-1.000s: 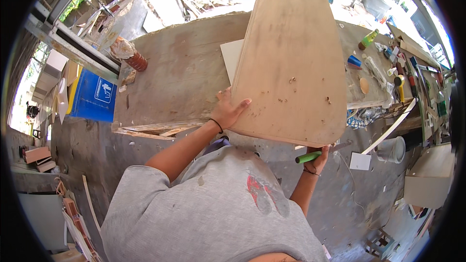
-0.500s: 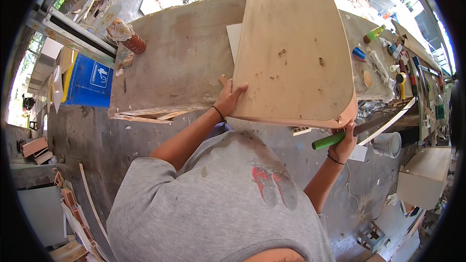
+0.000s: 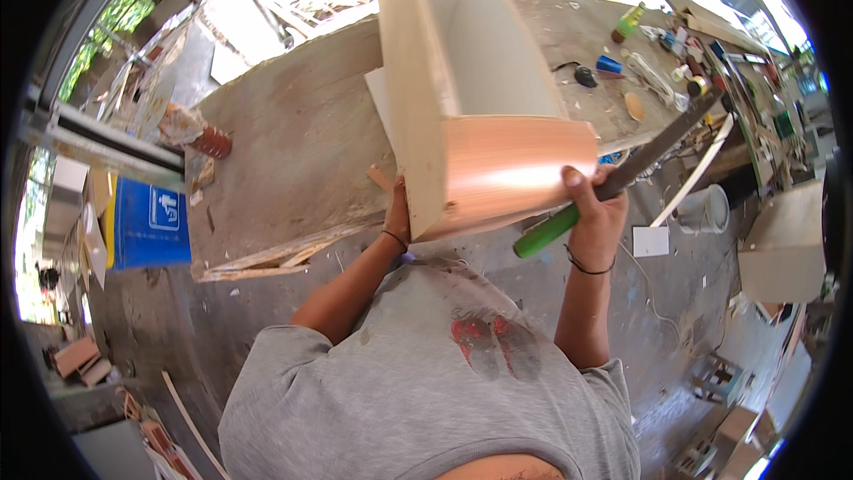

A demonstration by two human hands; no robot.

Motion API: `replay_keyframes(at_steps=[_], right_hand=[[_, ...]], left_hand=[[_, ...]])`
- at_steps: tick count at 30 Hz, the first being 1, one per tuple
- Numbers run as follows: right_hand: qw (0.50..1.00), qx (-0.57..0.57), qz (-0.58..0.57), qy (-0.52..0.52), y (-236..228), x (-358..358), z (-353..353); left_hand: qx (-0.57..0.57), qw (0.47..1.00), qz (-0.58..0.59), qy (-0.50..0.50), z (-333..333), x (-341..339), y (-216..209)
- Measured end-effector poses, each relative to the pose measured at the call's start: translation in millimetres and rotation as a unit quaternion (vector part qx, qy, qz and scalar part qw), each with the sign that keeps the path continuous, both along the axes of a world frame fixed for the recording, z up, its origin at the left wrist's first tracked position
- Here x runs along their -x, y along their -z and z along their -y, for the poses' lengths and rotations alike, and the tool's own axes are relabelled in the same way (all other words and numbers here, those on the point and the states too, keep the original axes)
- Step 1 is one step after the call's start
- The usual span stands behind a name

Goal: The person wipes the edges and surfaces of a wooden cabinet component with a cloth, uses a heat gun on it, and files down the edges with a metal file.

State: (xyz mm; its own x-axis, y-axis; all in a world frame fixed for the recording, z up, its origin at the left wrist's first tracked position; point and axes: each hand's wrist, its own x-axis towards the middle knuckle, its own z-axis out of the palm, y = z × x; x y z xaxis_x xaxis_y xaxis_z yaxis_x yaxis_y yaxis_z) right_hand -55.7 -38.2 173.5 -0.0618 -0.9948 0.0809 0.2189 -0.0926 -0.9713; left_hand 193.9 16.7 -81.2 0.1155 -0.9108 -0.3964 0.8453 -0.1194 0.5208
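A plywood box (image 3: 480,98) with a white inside stands tilted on the grey workbench (image 3: 293,151), its open side turned up toward me. My left hand (image 3: 397,213) grips its lower left corner at the bench edge. My right hand (image 3: 595,218) rests against the box's lower right corner and holds a long dark file with a green handle (image 3: 544,233). The file's blade slants up to the right, past the box.
On the bench lie a rusty red can (image 3: 211,142), a green bottle (image 3: 627,22), a blue cup (image 3: 609,65) and small tools at the far right. Wood scraps (image 3: 267,258) hang at the front edge. A blue board (image 3: 147,222), a white bucket (image 3: 706,209) and a wooden panel (image 3: 782,244) stand on the floor.
The box has been turned: earlier its flat plywood panel faced me, now its open white inside shows. Both hands stayed on its lower corners, the file still in my right.
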Motion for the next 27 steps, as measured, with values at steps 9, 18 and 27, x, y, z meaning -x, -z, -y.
replay_keyframes(at_steps=[9,18,27], right_hand=[[0.997,0.014,0.047,-0.063,-7.2,-9.1,-4.0],[0.995,-0.021,0.040,-0.091,-2.4,-5.1,-10.0],[0.989,-0.024,0.048,-0.137,6.2,3.3,-7.7]], left_hand=[[-0.002,0.987,-0.152,0.053,5.1,31.9,11.0],[-0.029,0.987,-0.139,0.078,-0.8,37.5,8.1],[-0.051,0.987,-0.111,0.105,-1.7,39.0,6.9]])
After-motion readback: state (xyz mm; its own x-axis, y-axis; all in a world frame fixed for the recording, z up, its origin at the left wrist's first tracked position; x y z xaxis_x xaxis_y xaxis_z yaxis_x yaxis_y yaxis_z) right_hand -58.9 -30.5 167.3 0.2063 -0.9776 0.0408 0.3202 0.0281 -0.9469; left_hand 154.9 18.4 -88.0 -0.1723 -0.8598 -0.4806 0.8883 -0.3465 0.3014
